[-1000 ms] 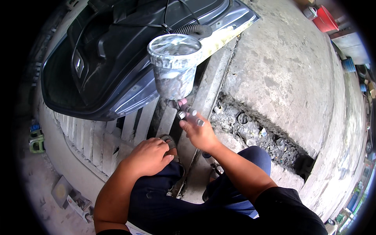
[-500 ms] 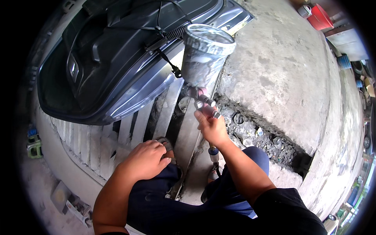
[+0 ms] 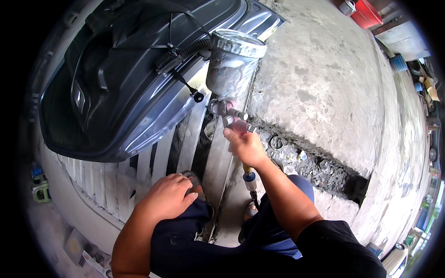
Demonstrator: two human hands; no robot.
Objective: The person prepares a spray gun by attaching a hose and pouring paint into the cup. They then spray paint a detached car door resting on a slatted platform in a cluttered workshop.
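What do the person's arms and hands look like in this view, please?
Both forearms are bare, and the left hand and right hand wear no gloves, rings or watch. A short black sleeve covers the right upper arm; the left sleeve is out of view.

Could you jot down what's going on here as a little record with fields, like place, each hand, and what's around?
Place: outdoors, on concrete ground
Right hand: grips a spray gun with a clear cup on top
Left hand: rests on the knee, holding nothing
In front: dark car part lying on pale slats
Hose: hangs below the gun
Far corner: red bin
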